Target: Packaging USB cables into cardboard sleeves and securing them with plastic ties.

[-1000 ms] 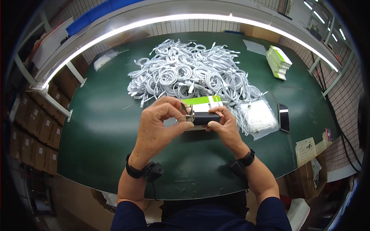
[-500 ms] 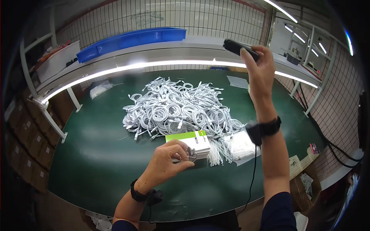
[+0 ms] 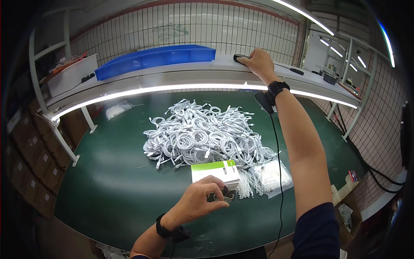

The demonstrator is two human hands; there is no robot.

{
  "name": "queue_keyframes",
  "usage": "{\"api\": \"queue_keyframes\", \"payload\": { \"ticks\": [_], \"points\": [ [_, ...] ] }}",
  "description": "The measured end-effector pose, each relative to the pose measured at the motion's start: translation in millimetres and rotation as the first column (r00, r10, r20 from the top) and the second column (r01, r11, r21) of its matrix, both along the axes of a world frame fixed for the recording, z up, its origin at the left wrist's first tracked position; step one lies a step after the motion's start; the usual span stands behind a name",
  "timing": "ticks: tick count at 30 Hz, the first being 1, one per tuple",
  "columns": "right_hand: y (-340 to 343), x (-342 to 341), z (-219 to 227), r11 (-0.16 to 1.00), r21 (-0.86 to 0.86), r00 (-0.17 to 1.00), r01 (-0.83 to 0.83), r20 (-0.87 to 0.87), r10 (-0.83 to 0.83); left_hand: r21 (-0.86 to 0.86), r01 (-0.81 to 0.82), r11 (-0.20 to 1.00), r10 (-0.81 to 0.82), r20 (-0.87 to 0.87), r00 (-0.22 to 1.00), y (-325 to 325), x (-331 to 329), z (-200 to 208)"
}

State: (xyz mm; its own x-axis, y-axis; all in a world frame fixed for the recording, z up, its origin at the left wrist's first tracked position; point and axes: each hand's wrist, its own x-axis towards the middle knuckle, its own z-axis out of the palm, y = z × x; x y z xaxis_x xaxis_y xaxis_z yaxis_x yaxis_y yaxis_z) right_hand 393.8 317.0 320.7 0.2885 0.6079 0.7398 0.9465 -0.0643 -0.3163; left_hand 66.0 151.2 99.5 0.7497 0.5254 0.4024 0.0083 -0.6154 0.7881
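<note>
My right hand point(image 3: 260, 64) reaches out to the raised white shelf, its fingers closed on a black oblong case point(image 3: 240, 58) that is at the shelf top. Low over the green table, my left hand point(image 3: 199, 201) pinches a pair of thin-framed eyeglasses point(image 3: 226, 197), partly hidden by the fingers. Just beyond that hand lies a stack of white and green cards or flat packs point(image 3: 214, 172). To its right are a bundle of white cable ties point(image 3: 249, 183) and a clear plastic bag point(image 3: 272, 176) of white contents. Behind them rises a large heap of coiled white cables point(image 3: 202, 134).
A long blue tray point(image 3: 157, 60) stands on the shelf point(image 3: 146, 81), which has a bright light strip along its front. A small black item point(image 3: 296, 71) lies farther right on it. Another plastic bag point(image 3: 117, 110) is at the table's far left. A black cord point(image 3: 279, 172) hangs from my right wrist.
My right hand has brought the black case from raised in the air down and leftward to the shelf top. The left hand keeps the eyeglasses, and the whole view has tilted slightly upward.
</note>
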Motion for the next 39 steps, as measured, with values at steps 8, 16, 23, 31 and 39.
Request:
{"api": "queue_keyframes", "payload": {
  "ticks": [8,16,23,31,39],
  "points": [
    [1.2,21.2,-33.6,0.936,0.331,0.991,-0.117,0.107,0.087,-0.042,0.012,0.999,-0.01,0.036,0.999,3.0,4.5,-0.5],
    [-156.1,-96.2,-161.4,0.633,0.341,0.459,-0.695,-0.467,0.756,0.087,-0.1,0.991,0.084,0.171,0.982,13.5,-10.2,17.4],
    [-231.7,-123.7,-221.2,0.609,0.276,0.258,-0.744,-0.722,0.642,-0.153,-0.101,0.983,0.126,0.163,0.979,10.1,-7.3,12.7],
    [-214.1,-126.4,-255.1,0.524,0.238,0.215,-0.818,-0.718,0.662,-0.509,0.109,0.854,0.114,0.387,0.915,9.4,-3.2,-0.4],
    [-207.6,-108.3,-283.2,0.601,0.35,0.343,-0.718,-0.574,0.744,-0.517,0.04,0.855,0.21,0.415,0.885,10.3,2.7,-3.2]
  ]
}}
